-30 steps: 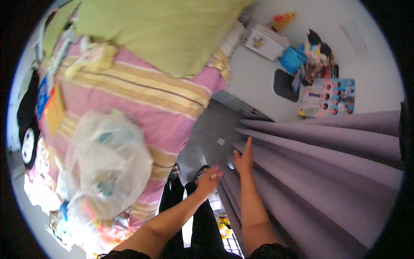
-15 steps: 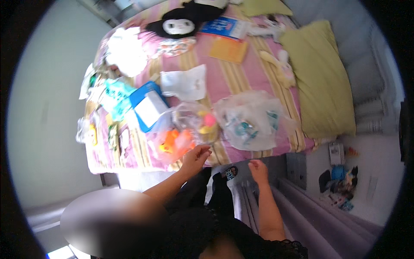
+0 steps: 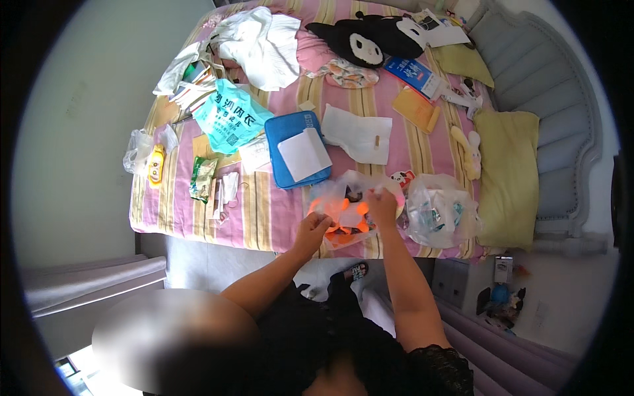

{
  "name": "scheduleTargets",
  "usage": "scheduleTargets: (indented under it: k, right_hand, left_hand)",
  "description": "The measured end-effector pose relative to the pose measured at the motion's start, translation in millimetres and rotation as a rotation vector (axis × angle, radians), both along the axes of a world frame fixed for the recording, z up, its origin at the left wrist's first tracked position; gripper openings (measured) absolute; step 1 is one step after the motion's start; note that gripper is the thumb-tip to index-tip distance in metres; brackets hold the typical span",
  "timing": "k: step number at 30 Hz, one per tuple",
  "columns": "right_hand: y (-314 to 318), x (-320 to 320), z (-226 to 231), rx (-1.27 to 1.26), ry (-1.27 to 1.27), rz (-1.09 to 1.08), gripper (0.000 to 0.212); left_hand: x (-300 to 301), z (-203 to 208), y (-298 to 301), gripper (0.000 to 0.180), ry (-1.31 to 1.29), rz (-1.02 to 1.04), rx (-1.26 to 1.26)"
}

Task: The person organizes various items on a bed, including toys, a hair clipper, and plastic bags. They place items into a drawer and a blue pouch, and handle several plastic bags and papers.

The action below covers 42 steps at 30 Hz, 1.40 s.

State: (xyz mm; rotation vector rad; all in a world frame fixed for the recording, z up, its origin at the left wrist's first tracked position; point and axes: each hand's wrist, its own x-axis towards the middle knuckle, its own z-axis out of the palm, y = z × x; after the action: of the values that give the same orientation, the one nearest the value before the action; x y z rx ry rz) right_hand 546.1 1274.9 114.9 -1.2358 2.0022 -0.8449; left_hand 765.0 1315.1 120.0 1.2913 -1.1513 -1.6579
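Note:
A clear plastic bag (image 3: 354,238) with bright orange items and some dark pieces in it lies at the near edge of the bed. My left hand (image 3: 313,235) is closed on its near left side, fingertips at the film. Higher up on the bag's right side, my right hand (image 3: 382,206) pinches the plastic, and the bag's mouth looks spread between the two. What exactly the orange items are is hard to make out. Just right of my right hand sits another translucent bag (image 3: 441,221) with teal-and-white things inside.
On the striped bed lie a blue zip case (image 3: 281,162) with white paper on it, a white plastic sheet (image 3: 360,135), a turquoise bag (image 3: 231,115), a green packet (image 3: 203,177) and black plush toys (image 3: 360,46). A green pillow (image 3: 508,178) rests by the grey headboard (image 3: 551,86).
My right hand has moved from beyond the bed edge up onto the bag with orange items. My left hand now grips that bag's left side. The view has shifted, so the bed appears further left.

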Motion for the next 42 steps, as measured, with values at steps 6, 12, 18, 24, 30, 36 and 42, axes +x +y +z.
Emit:
scheduleTargets:
  k: [6, 12, 18, 24, 30, 36, 42]
  right_hand:
    - [41.8, 8.9, 97.2, -0.145, -0.231, -0.185, 0.017]
    - [63.4, 61.8, 97.7, 0.073, -0.463, 0.148, 0.019]
    - [31.2, 104.1, 97.0, -0.06, -0.559, 0.292, 0.03]
    - [14.1, 117.1, 20.9, 0.226, -0.956, 0.407, 0.048]
    - [16.1, 102.6, 79.0, 0.113, -0.531, 0.649, 0.047]
    - [37.0, 63.0, 51.7, -0.032, -0.195, 0.473, 0.013]
    - [58.6, 13.0, 16.7, 0.191, -1.246, -0.411, 0.02]
  left_hand:
    - [68.2, 87.0, -30.4, 0.021, 0.397, -0.139, 0.046]
    - [83.2, 67.9, -45.4, 0.022, 0.279, -0.257, -0.015]
    - [72.3, 123.4, -59.7, 0.019, -0.114, -0.454, 0.211]
    - [60.5, 74.0, -64.9, 0.015, -0.628, -0.415, -0.354]
    - [60.8, 117.2, -52.4, 0.011, -0.286, -0.369, -0.414]
    - [63.7, 30.6, -51.6, 0.012, -0.699, -0.071, -0.555]
    - [64.8, -14.1, -56.8, 0.01, -0.823, 0.067, -0.52]
